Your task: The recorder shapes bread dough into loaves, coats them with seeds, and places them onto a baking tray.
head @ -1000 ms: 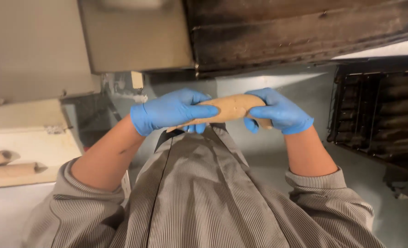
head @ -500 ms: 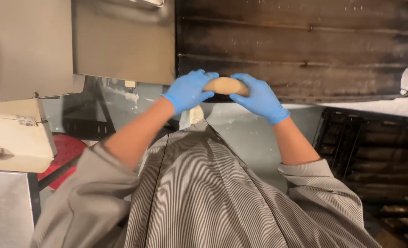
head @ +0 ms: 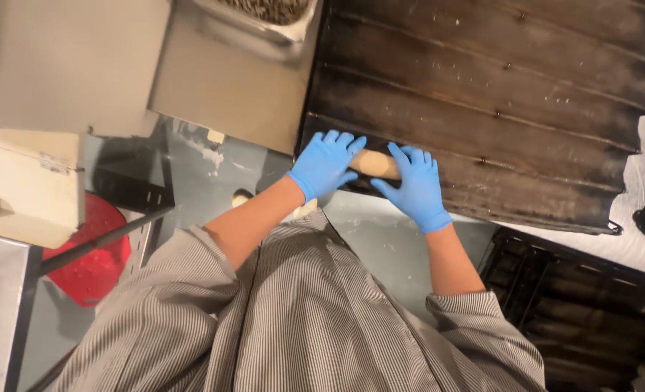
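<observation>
So, near to far: striped sleeves, then both gloved hands laid over a dough roll (head: 375,164) w/ palms down. Left hand (head: 325,162) covers one end, right hand (head: 414,184) the other, fingers spread and curled lightly over it, not clamped, prob. so the soft piece keeps its shape. It sits in the nearest groove of the dark ridged baking tray (head: 482,101). Roll looks pale tan, smooth, short; only the middle shows btw. my hands.

Dim warm indoor light, soft shadows, slight blur, mild edge distortion
</observation>
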